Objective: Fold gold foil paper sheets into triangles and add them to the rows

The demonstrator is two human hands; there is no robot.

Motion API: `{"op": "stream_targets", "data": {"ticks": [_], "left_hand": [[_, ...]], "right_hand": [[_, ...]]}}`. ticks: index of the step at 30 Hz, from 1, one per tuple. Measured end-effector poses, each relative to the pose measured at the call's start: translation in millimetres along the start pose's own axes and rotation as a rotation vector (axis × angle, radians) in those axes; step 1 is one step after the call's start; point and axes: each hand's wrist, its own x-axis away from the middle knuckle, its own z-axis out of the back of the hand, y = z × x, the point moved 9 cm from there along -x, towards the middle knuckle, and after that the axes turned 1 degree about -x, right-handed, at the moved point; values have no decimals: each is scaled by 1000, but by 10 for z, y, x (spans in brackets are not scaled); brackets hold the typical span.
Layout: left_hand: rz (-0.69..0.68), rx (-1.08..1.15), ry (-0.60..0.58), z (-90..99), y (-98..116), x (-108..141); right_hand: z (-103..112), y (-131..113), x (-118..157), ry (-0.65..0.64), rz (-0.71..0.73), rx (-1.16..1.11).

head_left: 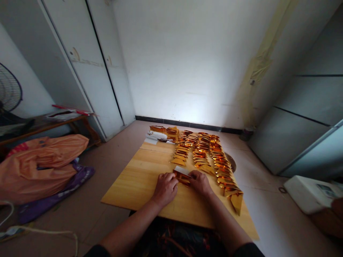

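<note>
Between my two hands, just above the wooden board, is a sheet of gold foil paper [182,177] with a white back, partly folded over. My left hand [166,186] pinches its left end, fingers curled. On the right end, my right hand [199,182] grips the paper with thumb and fingers closed. Rows of folded gold paper pieces [223,171] overlap on the right and middle of the board. A stack of flat gold and white paper sheets [160,135] lies at the board's far left corner.
The wooden board [128,182] sits low over a tiled floor. To the left are an orange bag [48,164], a purple bag [59,192] and a fan [9,87]. At right stand a refrigerator [300,107] and a white box [308,194]. A wall rises behind.
</note>
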Motion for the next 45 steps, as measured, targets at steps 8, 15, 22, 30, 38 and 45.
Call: {"op": "stream_targets", "data": {"ticks": [8,15,22,30,38,45], "left_hand": [[1,3,-9,-30,-16,1],[16,8,21,5,-47,18],[34,25,-1,-15,-68,17],[45,18,-5,-14,-72,10],[19,64,-63,-30,-148,42],[12,87,-1,120,-248,89]], "right_hand": [[18,-120,63,-18,29,54],[1,-244,109,-32,116,206],[-3,-299,166,-41,146,289],[-72,-394,264,-83,239,387],[-132,-469,324,-85,318,527],[-186,-515,386,-101,389,584]]}}
